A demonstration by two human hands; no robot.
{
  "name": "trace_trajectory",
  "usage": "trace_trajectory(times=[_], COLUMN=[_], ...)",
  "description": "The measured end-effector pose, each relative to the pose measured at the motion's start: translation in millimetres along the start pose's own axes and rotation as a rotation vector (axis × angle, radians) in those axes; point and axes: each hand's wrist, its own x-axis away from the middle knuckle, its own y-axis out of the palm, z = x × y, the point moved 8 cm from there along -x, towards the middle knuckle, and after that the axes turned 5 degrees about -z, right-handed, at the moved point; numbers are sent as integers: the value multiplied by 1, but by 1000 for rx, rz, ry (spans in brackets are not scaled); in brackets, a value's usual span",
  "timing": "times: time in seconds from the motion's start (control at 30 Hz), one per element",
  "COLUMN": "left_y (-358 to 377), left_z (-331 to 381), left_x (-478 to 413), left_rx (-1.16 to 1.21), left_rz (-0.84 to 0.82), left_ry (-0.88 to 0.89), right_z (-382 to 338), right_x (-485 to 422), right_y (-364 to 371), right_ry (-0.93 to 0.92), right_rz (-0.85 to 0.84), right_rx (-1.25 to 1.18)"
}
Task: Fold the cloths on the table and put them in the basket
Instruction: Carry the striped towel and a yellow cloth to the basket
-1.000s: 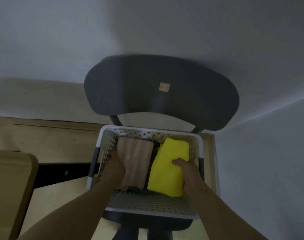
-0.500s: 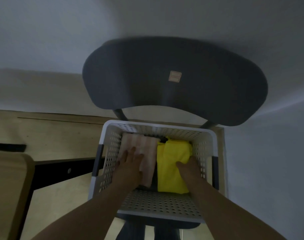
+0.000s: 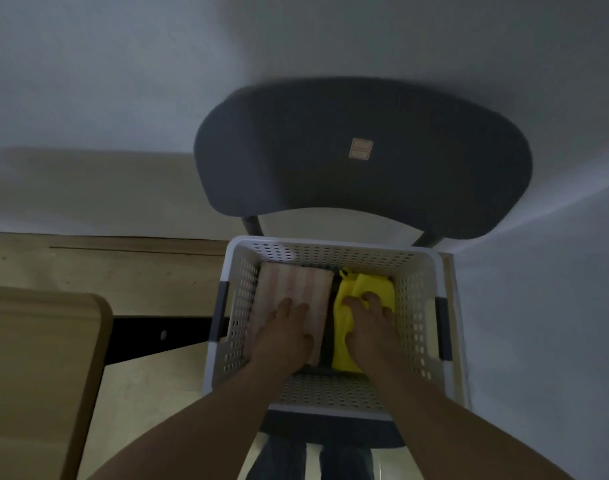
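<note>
A white perforated basket point(image 3: 413, 306) stands on the seat of a dark grey chair point(image 3: 361, 157). Inside it, a folded pink-and-white striped cloth point(image 3: 296, 284) lies on the left and a folded yellow cloth point(image 3: 367, 284) on the right, with a dark gap between them. My left hand point(image 3: 284, 332) lies flat on the striped cloth with straight fingers. My right hand point(image 3: 372, 322) presses down on the yellow cloth, its fingers bent at the tips over the fabric; whether they grip it I cannot tell.
A light wooden table corner point(image 3: 36, 358) juts in at the left. A black bar point(image 3: 157, 334) runs from the table toward the basket. Pale wood floor point(image 3: 123, 268) meets white walls behind and to the right of the chair.
Both hands went deeper into the basket and pushed the two cloths down to its bottom. My left hand went from gripping the striped cloth's edge to lying flat on it.
</note>
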Motion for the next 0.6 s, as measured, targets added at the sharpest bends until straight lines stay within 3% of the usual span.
trace_trajectory(times=[0.13,0.47,0.6], left_y=[3,3,-10], left_z=[-6,-14,-12], left_x=[-6,-26,-34], left_rx=[-83,-443,-298], left_rz=[5,-19,94], left_ry=[7,-21,13], right_z=[-7,-10,-1], right_x=[-4,-19,-24], right_y=[20,24,18], right_ry=[-43,-65,-37], right_rz=[-134,-37,-73], right_rx=[168,287,369])
